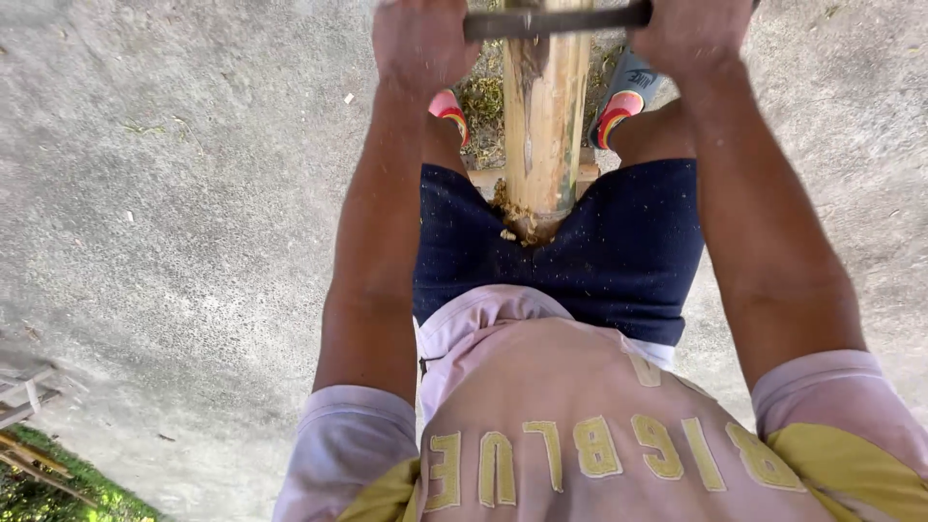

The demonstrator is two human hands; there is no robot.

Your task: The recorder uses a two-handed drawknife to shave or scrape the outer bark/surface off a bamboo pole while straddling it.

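A thick yellow-green bamboo pole (544, 116) runs away from me between my legs, its near end resting against my dark blue shorts (619, 251). A dark metal bar (556, 19) lies across the pole at the top edge of the view. My left hand (418, 39) is closed around the bar's left end, and my right hand (688, 34) grips its right end. Both arms are stretched forward. Pale shavings (512, 208) cling to the shorts where the pole meets them.
My feet in sandals (448, 106) (623, 97) stand either side of the pole, with a wooden crosspiece (488, 179) under it. Grey concrete ground (193, 193) spreads all around. Grass and some bamboo sticks (24, 396) lie at the lower left.
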